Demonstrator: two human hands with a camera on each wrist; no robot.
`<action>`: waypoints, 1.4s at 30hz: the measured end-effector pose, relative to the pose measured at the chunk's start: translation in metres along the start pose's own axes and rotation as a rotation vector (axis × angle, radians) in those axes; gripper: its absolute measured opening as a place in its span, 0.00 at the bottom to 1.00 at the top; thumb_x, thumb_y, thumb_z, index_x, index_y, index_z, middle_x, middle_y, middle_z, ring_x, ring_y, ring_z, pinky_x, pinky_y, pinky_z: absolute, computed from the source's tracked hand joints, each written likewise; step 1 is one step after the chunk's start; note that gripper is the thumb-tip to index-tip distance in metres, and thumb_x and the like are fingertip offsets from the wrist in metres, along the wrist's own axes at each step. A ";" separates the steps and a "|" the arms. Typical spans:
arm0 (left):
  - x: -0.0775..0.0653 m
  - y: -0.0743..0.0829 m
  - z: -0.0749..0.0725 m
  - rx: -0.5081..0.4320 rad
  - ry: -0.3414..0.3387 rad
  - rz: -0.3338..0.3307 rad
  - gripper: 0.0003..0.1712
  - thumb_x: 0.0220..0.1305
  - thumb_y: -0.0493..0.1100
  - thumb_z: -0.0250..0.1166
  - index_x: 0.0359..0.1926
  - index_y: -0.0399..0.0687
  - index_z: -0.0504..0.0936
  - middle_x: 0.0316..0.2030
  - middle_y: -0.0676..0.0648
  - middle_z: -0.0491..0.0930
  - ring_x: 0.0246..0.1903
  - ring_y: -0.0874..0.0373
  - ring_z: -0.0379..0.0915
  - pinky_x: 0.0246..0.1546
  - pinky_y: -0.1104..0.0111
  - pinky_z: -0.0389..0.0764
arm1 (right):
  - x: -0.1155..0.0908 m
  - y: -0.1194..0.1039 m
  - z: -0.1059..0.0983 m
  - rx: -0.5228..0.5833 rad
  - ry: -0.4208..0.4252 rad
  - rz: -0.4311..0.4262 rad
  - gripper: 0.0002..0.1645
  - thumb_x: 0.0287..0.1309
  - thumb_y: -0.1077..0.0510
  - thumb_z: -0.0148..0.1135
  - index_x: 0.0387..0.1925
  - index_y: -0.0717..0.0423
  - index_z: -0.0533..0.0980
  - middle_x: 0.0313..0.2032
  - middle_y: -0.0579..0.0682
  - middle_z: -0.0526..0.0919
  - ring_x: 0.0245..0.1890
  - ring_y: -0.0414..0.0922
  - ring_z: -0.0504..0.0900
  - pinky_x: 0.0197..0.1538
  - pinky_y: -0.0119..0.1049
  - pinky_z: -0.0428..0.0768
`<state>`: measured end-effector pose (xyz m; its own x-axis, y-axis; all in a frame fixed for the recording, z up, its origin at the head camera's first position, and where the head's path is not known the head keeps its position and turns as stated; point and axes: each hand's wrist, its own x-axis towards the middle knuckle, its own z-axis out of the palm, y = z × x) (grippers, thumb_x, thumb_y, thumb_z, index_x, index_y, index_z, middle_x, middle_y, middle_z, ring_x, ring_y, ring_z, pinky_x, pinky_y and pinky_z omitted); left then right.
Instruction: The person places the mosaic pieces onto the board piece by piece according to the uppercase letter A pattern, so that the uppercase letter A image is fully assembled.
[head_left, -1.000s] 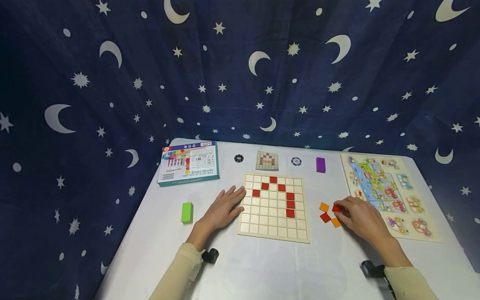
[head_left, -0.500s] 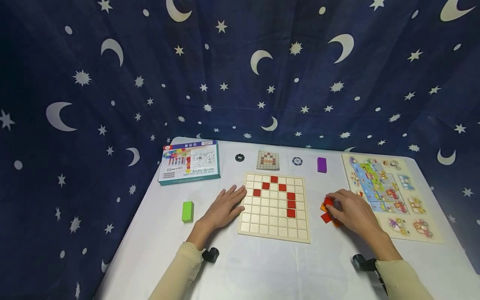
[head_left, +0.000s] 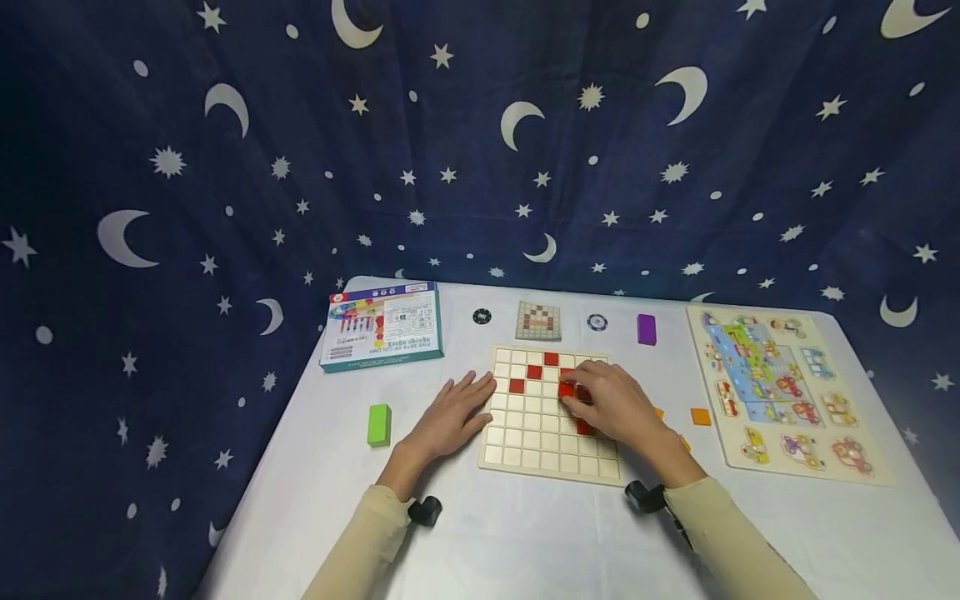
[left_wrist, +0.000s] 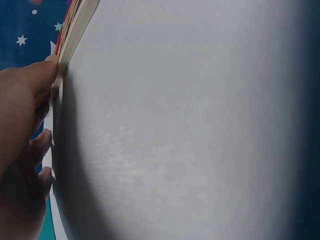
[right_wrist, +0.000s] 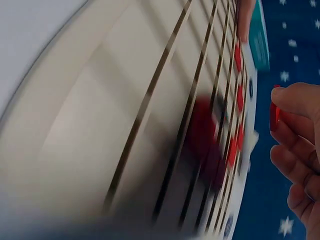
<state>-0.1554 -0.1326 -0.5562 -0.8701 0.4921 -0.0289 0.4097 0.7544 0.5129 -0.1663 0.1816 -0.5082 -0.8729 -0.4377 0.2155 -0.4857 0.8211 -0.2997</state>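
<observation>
A pale wooden grid board [head_left: 540,460] lies in the middle of the white table, with several red square tiles [head_left: 517,386] set in its cells. My right hand [head_left: 618,404] is over the board's right part, pinching a red square tile [right_wrist: 274,110] between thumb and fingertips. In the right wrist view that tile is held edge-on, apart from the board. Some tiles on the right side are partly hidden behind this hand. My left hand [head_left: 444,418] lies flat at the board's left edge; its thumb [left_wrist: 42,75] touches the rim in the left wrist view.
Orange tiles [head_left: 701,417] lie right of the board, some partly behind the right forearm. Behind the board stand a small pattern card [head_left: 537,321], two round chips [head_left: 482,317] and a purple block [head_left: 647,329]. A box [head_left: 382,329], green block [head_left: 379,425] and picture puzzle [head_left: 780,392] flank it.
My right hand has picked up a red tile from the loose pile and carried it left over the board. The left hand stays in place at the board's edge.
</observation>
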 end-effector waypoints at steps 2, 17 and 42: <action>0.000 0.000 0.001 0.001 -0.003 -0.003 0.36 0.81 0.54 0.58 0.83 0.50 0.62 0.84 0.50 0.60 0.86 0.44 0.50 0.86 0.41 0.50 | 0.010 -0.013 0.006 0.018 -0.002 -0.030 0.21 0.60 0.51 0.79 0.53 0.52 0.88 0.49 0.51 0.90 0.47 0.50 0.88 0.56 0.53 0.87; 0.001 0.000 0.000 0.018 -0.022 -0.009 0.37 0.82 0.55 0.57 0.84 0.52 0.61 0.84 0.52 0.58 0.86 0.46 0.49 0.86 0.41 0.49 | 0.038 -0.049 0.039 0.014 -0.104 -0.094 0.19 0.65 0.49 0.75 0.54 0.50 0.88 0.50 0.48 0.90 0.52 0.47 0.88 0.59 0.49 0.86; 0.000 0.000 0.000 0.014 -0.015 -0.016 0.37 0.82 0.55 0.57 0.83 0.51 0.62 0.84 0.52 0.58 0.86 0.46 0.49 0.86 0.41 0.49 | 0.036 -0.052 0.049 -0.064 -0.071 -0.127 0.13 0.68 0.49 0.72 0.49 0.49 0.89 0.45 0.47 0.89 0.46 0.45 0.85 0.47 0.43 0.83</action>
<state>-0.1552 -0.1326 -0.5562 -0.8725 0.4860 -0.0502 0.3992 0.7683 0.5003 -0.1748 0.1049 -0.5298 -0.8070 -0.5621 0.1811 -0.5902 0.7783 -0.2142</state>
